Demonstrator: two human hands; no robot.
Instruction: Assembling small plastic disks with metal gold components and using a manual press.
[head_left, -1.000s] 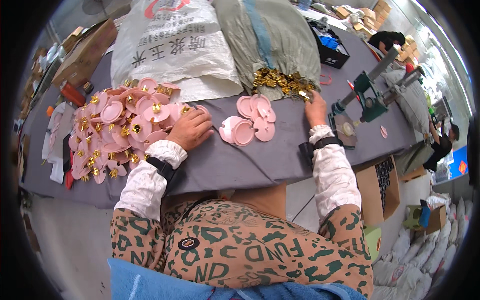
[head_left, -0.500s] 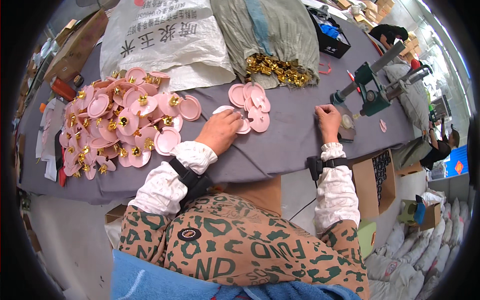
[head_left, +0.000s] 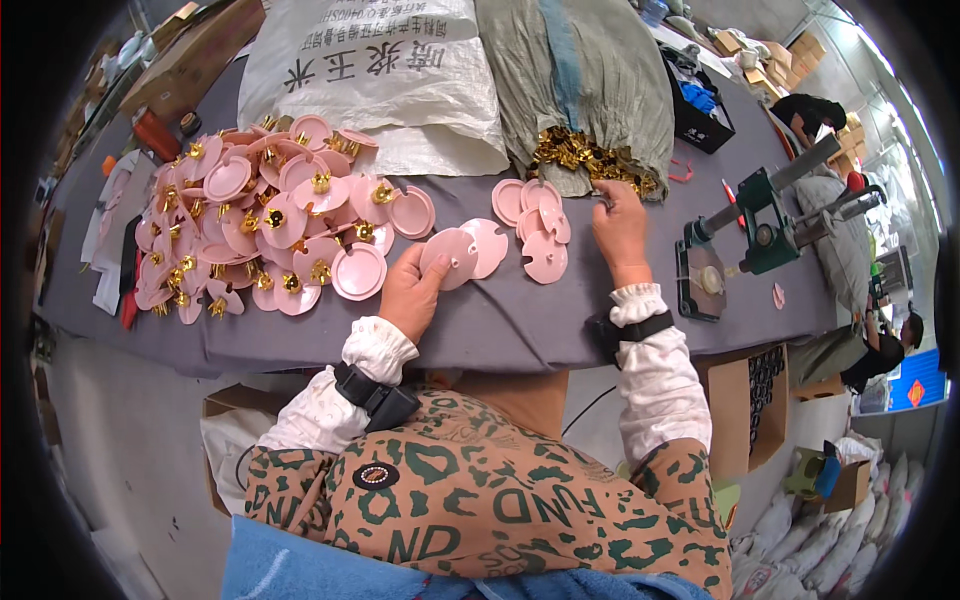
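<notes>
My left hand (head_left: 408, 298) is closed on a pink plastic disc (head_left: 449, 257), with the thumb on its face. Another notched pink disc (head_left: 489, 247) lies against it, partly overlapped. My right hand (head_left: 622, 230) is at the mouth of a grey-green woven sack (head_left: 600, 70), beside gold metal clips (head_left: 570, 158) that spill from it. Its fingers are curled together, and whatever they hold is hidden. Between the hands several loose pink discs (head_left: 545, 257) lie on the grey cloth. On the left is a heap of pink discs fitted with gold clips (head_left: 283, 228).
A green hand press (head_left: 765, 235) stands on the right of the table (head_left: 480, 325), a black box (head_left: 700, 115) behind it. A white woven sack (head_left: 400, 110) lies at the back. Below the right edge is a carton of dark parts (head_left: 740, 410). Co-workers are at far right.
My right hand has moved from beside the press to the gold clips at the sack. My left hand has drawn back left, now gripping a disc and holding it up. The view has shifted.
</notes>
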